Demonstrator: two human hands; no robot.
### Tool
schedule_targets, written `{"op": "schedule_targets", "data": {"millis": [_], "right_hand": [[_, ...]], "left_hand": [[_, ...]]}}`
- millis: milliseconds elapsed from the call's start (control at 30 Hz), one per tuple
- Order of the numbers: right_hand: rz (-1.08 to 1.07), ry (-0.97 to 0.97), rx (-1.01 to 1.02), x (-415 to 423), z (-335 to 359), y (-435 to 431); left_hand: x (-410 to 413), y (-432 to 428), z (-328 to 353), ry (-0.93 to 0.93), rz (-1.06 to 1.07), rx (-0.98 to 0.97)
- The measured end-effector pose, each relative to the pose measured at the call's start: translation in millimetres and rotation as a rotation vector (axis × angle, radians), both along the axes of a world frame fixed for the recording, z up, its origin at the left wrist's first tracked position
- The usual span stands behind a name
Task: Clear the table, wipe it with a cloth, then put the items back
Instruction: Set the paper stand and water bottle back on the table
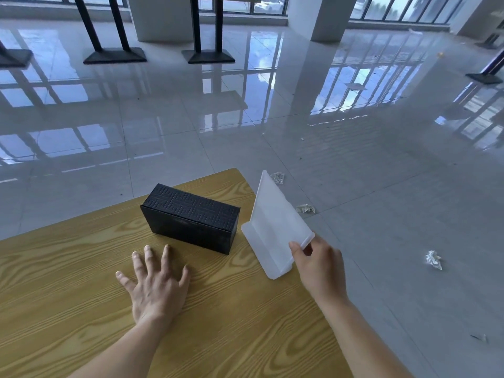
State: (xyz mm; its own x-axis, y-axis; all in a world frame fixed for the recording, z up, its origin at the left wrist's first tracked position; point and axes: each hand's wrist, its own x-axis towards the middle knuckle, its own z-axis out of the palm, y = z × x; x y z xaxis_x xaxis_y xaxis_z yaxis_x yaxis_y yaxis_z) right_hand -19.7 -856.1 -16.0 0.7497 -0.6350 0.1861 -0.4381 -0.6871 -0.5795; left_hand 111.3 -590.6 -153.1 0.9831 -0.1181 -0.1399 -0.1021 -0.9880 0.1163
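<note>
A black box [191, 218] with an embossed maze pattern stands on the wooden table [81, 296] near its far right corner. My left hand [155, 285] lies flat on the tabletop just in front of the box, fingers spread, holding nothing. My right hand [316, 264] pinches the lower right corner of a frosted white plastic sign stand [275, 227]. The stand is tilted and sits at the table's right edge, just right of the box. No cloth is in view.
Glossy tiled floor [354, 159] surrounds the table. Crumpled bits of paper [433, 260] lie on the floor to the right. Black table legs with flat bases [208, 57] stand far back, beside a white pillar [324, 17].
</note>
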Motion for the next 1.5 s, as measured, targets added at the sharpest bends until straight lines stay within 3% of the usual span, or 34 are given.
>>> {"op": "schedule_targets", "data": {"millis": [1500], "right_hand": [[0.081,-0.052,-0.044,164.4,-5.3,-10.0]], "left_hand": [[0.8,-0.7,-7.4,-0.076,0.023,-0.027]]}}
